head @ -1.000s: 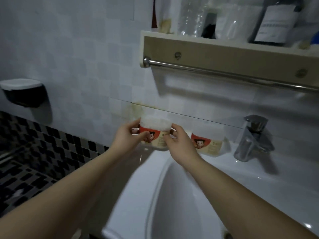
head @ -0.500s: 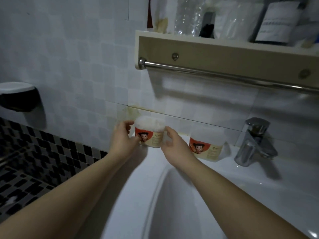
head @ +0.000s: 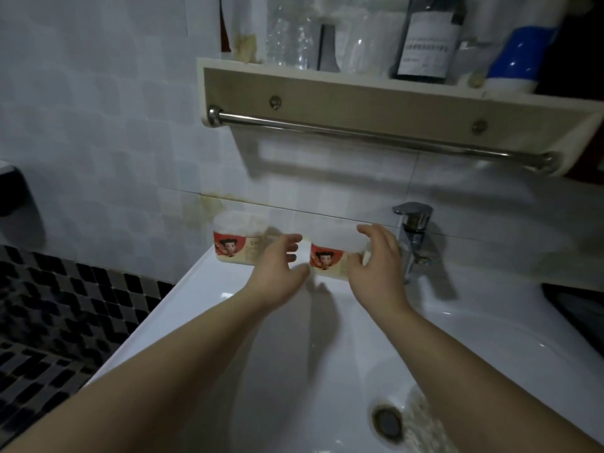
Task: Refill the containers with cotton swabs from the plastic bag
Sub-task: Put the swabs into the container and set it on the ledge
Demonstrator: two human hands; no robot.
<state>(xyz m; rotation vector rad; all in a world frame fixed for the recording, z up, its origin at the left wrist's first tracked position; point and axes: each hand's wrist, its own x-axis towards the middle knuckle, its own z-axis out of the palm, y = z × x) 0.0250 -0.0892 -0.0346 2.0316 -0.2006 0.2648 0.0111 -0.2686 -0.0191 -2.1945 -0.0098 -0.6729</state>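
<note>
In the head view, two containers are being shown standing on the back ledge of the sink (head: 202, 289), against the tiled wall. The left container (head: 240, 240) is being touched by neither hand. The right container (head: 336, 256), just beside the tap (head: 413, 237), is being flanked by both hands. The left hand (head: 277, 273) is being held wide, fingers loosely spread, between the two containers. The right hand (head: 376, 266) is being curved about the right container's tap side; whether it is being gripped cannot be told. A shelf (head: 359, 103) with a rail (head: 359, 134) is being shown above.
</note>
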